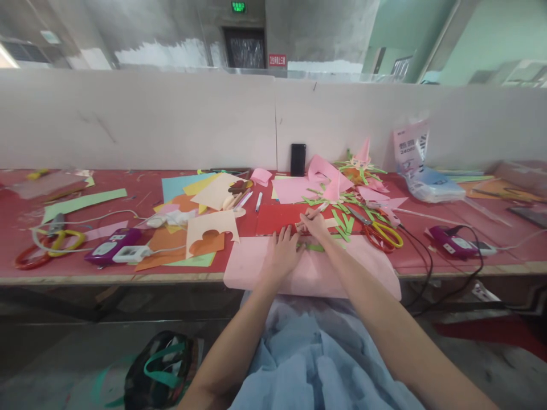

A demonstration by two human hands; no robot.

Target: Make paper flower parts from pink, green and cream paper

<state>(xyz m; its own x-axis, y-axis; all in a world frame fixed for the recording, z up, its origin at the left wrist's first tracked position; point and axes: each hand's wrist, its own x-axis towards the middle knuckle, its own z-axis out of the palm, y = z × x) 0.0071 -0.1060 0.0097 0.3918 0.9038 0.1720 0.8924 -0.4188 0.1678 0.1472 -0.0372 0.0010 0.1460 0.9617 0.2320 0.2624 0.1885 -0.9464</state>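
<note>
My right hand [318,225] is closed around a slim white pen [315,213], its tip down by a small cream paper piece [300,226]. My left hand [285,249] lies flat with fingers stretched out, beside the pen hand. Both hands are over the near edge of a red paper sheet [273,219]. Beneath my wrists a large pink sheet [252,259] hangs over the table's front edge. Green paper strips [342,225] lie to the right of my right hand, with yellow-and-red scissors [382,233] past them.
Coloured paper scraps [205,236] and a capped white marker [258,201] lie leftward. Other scissors [53,245] and a purple power strip [113,247] sit further left. A black phone [298,160] leans at the back divider. Pink-green paper crafts [361,162] and a plastic bag [421,165] stand right.
</note>
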